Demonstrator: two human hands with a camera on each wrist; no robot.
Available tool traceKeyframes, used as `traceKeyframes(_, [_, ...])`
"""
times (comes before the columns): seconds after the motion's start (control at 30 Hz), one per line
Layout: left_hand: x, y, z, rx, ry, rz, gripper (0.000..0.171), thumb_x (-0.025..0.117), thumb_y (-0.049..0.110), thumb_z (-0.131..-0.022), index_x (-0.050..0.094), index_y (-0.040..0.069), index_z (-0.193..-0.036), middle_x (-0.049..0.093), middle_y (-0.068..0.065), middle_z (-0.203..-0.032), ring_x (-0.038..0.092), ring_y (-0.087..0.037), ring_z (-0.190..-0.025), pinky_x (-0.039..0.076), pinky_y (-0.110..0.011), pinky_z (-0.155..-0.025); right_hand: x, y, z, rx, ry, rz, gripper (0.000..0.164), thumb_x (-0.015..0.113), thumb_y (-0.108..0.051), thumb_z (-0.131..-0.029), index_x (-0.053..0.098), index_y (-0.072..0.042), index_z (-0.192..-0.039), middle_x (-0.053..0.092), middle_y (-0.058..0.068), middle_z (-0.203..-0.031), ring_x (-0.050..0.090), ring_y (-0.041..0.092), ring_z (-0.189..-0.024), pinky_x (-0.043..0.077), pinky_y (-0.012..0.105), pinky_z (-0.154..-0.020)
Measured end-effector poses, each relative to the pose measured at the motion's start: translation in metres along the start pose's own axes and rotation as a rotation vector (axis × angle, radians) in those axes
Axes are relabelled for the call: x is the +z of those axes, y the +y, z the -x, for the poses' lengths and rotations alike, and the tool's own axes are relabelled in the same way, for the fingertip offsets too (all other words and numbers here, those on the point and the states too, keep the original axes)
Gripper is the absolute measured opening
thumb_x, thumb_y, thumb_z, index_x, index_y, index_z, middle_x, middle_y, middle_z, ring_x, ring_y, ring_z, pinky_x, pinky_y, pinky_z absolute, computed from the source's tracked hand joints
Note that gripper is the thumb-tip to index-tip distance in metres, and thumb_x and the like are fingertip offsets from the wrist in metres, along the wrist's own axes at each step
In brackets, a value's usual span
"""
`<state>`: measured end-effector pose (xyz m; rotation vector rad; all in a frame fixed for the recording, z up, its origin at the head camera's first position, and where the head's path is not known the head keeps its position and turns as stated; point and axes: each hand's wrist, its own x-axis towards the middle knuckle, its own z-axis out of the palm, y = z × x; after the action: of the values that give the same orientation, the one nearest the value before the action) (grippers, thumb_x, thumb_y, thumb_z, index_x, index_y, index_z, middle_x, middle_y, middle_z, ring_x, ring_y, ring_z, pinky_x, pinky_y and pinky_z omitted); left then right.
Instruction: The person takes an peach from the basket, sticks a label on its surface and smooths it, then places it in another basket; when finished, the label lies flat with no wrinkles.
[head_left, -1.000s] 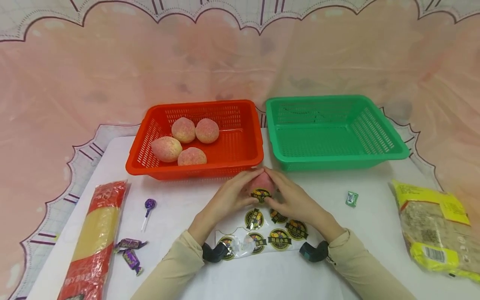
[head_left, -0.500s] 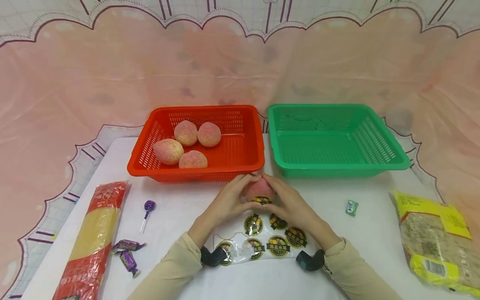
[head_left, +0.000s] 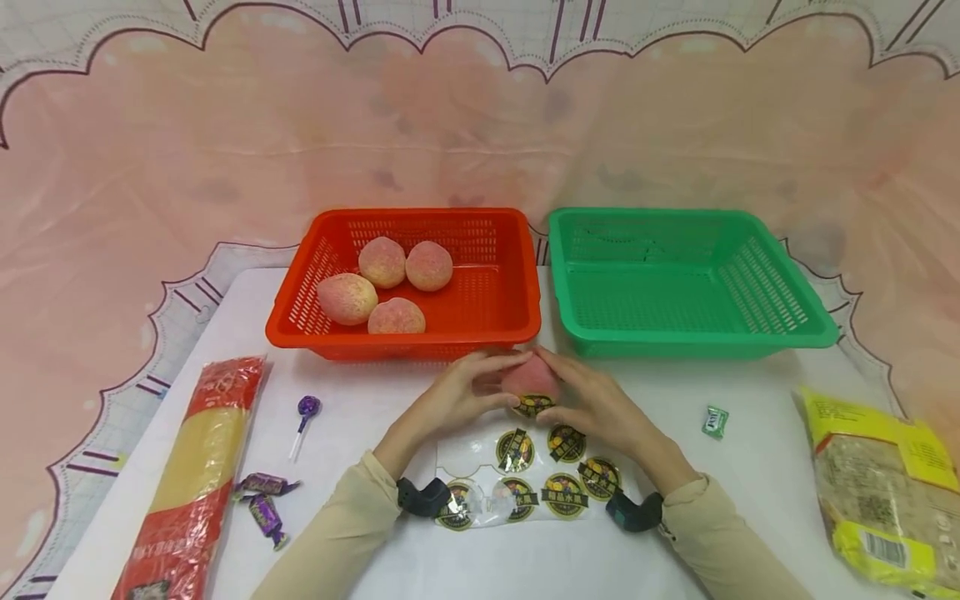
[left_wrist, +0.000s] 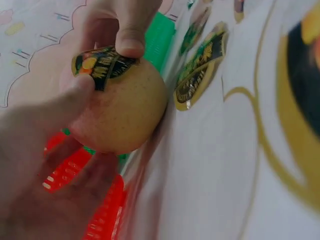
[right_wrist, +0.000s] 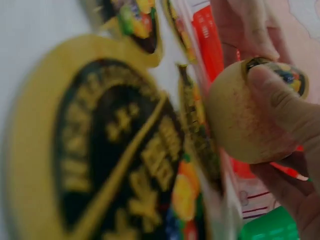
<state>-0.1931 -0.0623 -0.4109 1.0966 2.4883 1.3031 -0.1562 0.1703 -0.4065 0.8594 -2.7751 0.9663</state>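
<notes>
Just in front of the red basket, a pink and yellow peach rests between both hands. A black and gold oval sticker lies on its near side. My left hand holds the peach from the left, fingers curved round it and thumb on the sticker's edge. From the other side my right hand grips it, its thumb pressing the sticker's opposite end. Below the hands lies a clear sheet of similar stickers, with several still on it. The fingers partly hide the peach's far side.
The red basket holds several peaches. Right of it stands a green basket. On the left lie a red and yellow packet, a purple lollipop and purple candies. A green candy and a yellow bag lie right.
The thumbs meet over the sticker half a second ago; now they have spread to its two ends, uncovering more of it. The peach stays in both hands. The head view has shifted slightly.
</notes>
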Motion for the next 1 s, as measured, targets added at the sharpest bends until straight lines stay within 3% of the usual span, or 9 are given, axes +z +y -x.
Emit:
traceKeyframes(0.1, [0.002,0.002,0.000,-0.047,-0.048,0.098,0.064,0.067,0.037,-0.075,0.036,0.033,-0.132,0.044,0.008,-0.131,0.048,-0.010,-0.114,0.041,-0.033,-0.096,0.004,0.001,0.000,-0.007,0.028,-0.036,0.084,0.070,-0.041,-0.070,0.026,-0.021,-0.139,0.042,0.002,-0.136,0.050,0.018,-0.116,0.042,0.038,-0.095])
traceKeyframes(0.2, [0.005,0.007,-0.002,-0.098,-0.046,0.147,0.072,0.070,0.039,-0.072,0.031,0.033,-0.133,0.045,0.008,-0.125,0.052,-0.010,-0.103,0.046,-0.033,-0.085,0.006,0.000,-0.002,-0.007,0.037,-0.120,0.079,0.069,-0.039,-0.072,0.028,-0.021,-0.139,0.043,0.001,-0.135,0.053,0.016,-0.112,0.044,0.033,-0.093])
traceKeyframes(0.3, [0.006,0.015,-0.001,-0.163,-0.019,0.139,0.074,0.071,0.043,-0.069,0.033,0.035,-0.132,0.048,0.010,-0.121,0.052,-0.009,-0.096,0.047,-0.031,-0.078,0.003,0.003,-0.002,0.045,0.027,-0.350,0.068,0.066,-0.031,-0.077,0.033,-0.019,-0.136,0.044,0.005,-0.134,0.051,0.019,-0.114,0.043,0.030,-0.095])
traceKeyframes(0.37, [0.006,0.017,0.001,-0.171,0.005,0.144,0.071,0.071,0.045,-0.069,0.037,0.036,-0.130,0.051,0.012,-0.118,0.054,-0.007,-0.094,0.047,-0.029,-0.080,-0.001,0.007,0.000,0.103,0.094,-0.529,0.051,0.061,-0.025,-0.083,0.043,-0.013,-0.129,0.051,0.008,-0.126,0.054,0.020,-0.110,0.045,0.028,-0.092])
traceKeyframes(0.47, [0.006,0.017,0.004,-0.176,0.018,0.159,0.072,0.073,0.046,-0.066,0.039,0.038,-0.129,0.050,0.016,-0.119,0.055,-0.005,-0.099,0.045,-0.027,-0.085,-0.008,0.013,0.007,0.234,0.355,-0.877,0.022,0.050,-0.020,-0.091,0.058,-0.002,-0.099,0.063,0.011,-0.098,0.061,0.020,-0.089,0.051,0.029,-0.078])
traceKeyframes(0.57, [0.003,0.031,0.006,-0.157,0.018,0.190,0.072,0.074,0.040,-0.067,0.038,0.037,-0.130,0.046,0.018,-0.125,0.053,-0.006,-0.105,0.045,-0.029,-0.089,-0.017,0.018,0.014,0.361,0.751,-1.202,0.035,0.046,-0.026,-0.092,0.053,-0.003,-0.067,0.058,0.005,-0.066,0.058,0.018,-0.061,0.051,0.028,-0.058])
traceKeyframes(0.7, [-0.005,0.060,0.004,-0.163,0.001,0.278,0.069,0.074,0.031,-0.070,0.039,0.035,-0.130,0.042,0.016,-0.130,0.049,-0.010,-0.112,0.044,-0.031,-0.092,-0.037,0.032,0.024,0.514,1.176,-1.506,0.034,0.055,-0.031,-0.086,0.044,-0.007,-0.066,0.048,0.003,-0.064,0.050,0.018,-0.056,0.046,0.028,-0.053])
traceKeyframes(0.83, [-0.012,0.082,-0.007,-0.143,0.010,0.382,0.067,0.073,0.023,-0.072,0.040,0.030,-0.130,0.047,0.008,-0.126,0.050,-0.013,-0.111,0.046,-0.029,-0.090,-0.064,0.045,0.034,0.544,1.352,-1.668,0.019,0.059,-0.022,-0.084,0.049,-0.007,-0.090,0.048,0.004,-0.087,0.050,0.020,-0.075,0.048,0.030,-0.073])
traceKeyframes(1.0, [-0.021,0.095,-0.035,-0.085,0.069,0.466,0.065,0.072,0.015,-0.073,0.041,0.024,-0.129,0.052,-0.002,-0.119,0.054,-0.015,-0.105,0.048,-0.029,-0.087,-0.085,0.052,0.039,0.504,1.445,-1.753,0.024,0.058,-0.011,-0.084,0.046,-0.011,-0.105,0.047,0.005,-0.102,0.047,0.018,-0.090,0.046,0.031,-0.083])
